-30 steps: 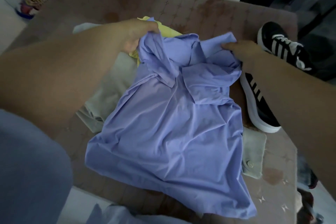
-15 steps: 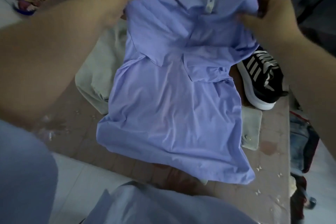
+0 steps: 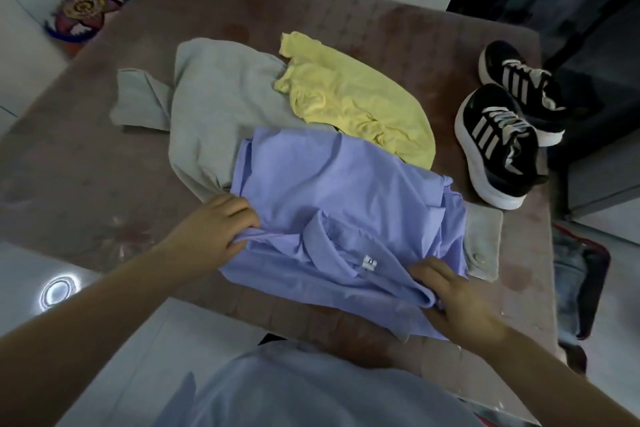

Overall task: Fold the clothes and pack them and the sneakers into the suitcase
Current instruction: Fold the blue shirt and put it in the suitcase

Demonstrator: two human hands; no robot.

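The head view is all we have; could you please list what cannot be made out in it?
Head view only:
Grey garment: near part covered by the purple shirt and yellow top.
Shirt label: too small to read.
Red-edged case: mostly behind the table edge, contents blurred.
Far sneaker: partly hidden by the near sneaker.

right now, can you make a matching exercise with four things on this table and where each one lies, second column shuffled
1 purple shirt
2 yellow garment
3 grey garment
4 sneakers

A on the right side of the table
B beyond the purple shirt, overlapping the grey garment
C at the near edge, gripped by the left hand and right hand
D spread to the left, partly under the other clothes

Pairs: 1-C, 2-B, 3-D, 4-A
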